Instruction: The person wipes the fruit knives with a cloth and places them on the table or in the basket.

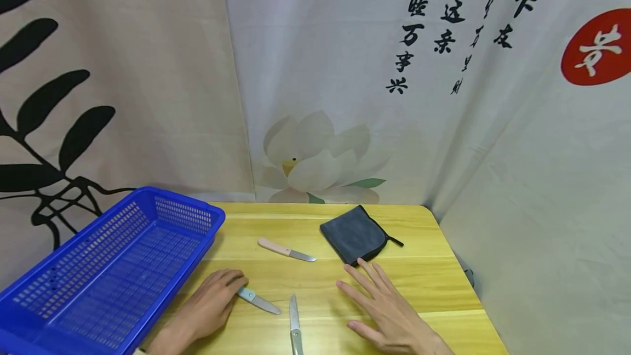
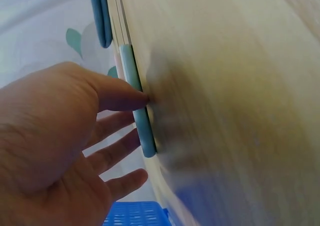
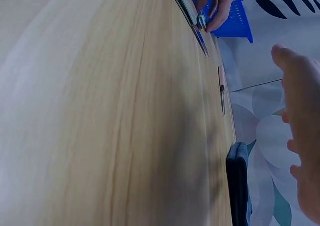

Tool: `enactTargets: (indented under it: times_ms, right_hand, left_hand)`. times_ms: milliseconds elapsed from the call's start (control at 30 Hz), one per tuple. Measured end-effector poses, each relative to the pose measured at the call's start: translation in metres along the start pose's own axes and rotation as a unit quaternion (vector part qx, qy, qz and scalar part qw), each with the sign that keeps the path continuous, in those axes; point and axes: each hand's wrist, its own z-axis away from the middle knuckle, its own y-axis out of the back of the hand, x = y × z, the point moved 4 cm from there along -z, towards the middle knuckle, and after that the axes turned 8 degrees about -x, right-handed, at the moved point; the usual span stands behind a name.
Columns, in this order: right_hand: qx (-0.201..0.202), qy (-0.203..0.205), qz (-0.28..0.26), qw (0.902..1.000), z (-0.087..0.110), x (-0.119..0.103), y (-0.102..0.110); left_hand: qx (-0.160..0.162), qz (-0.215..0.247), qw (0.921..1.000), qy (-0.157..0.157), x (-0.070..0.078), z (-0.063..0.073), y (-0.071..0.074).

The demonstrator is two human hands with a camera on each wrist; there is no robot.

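Note:
At the table's left, my left hand (image 1: 212,300) pinches the pale blue handle of a small knife (image 1: 258,301), whose blade points right. In the left wrist view the thumb lies on the near side of the blue-green handle (image 2: 131,70), with fingers behind it. A second knife with a grey-green handle (image 1: 296,338) lies between my hands, blade pointing away from me. Farther back rests a knife with a pink handle (image 1: 273,246). My right hand (image 1: 382,311) is spread over the table, its fingertips close to a dark grey zip pouch (image 1: 355,234) and holding nothing.
A blue plastic basket (image 1: 216,215) with perforated sides stands at the left, beside my left forearm. The yellow wooden table (image 1: 394,275) ends at the back against a hanging printed curtain (image 1: 335,70). Another curtain side closes in on the right.

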Motion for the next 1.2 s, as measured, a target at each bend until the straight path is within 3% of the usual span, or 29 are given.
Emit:
enactTargets:
  times_ms: [233, 700, 867, 1033, 1200]
  right_hand:
    - [0.002, -0.004, 0.004, 1.0000, 0.000, 0.001, 0.001]
    - [-0.004, -0.029, 0.002, 0.9996, -0.001, 0.006, 0.004]
    - [-0.005, -0.046, -0.023, 0.9987, -0.005, 0.015, 0.005]
    - [-0.015, -0.072, -0.045, 0.9963, -0.010, 0.027, 0.003]
    - [-0.024, -0.094, -0.069, 0.9929, -0.017, 0.041, 0.000]
  left_hand:
    - [0.006, -0.007, 1.0000, 0.003, -0.002, 0.001, 0.001]
    - [0.009, 0.028, 0.9990, -0.033, -0.002, 0.004, -0.004]
    - [0.015, 0.005, 0.9996, -0.025, 0.000, 0.006, -0.006]
    - [0.010, 0.012, 0.9999, 0.001, 0.004, 0.010, -0.003]
    - [0.057, 0.022, 0.9981, 0.007, 0.006, 0.014, 0.000]
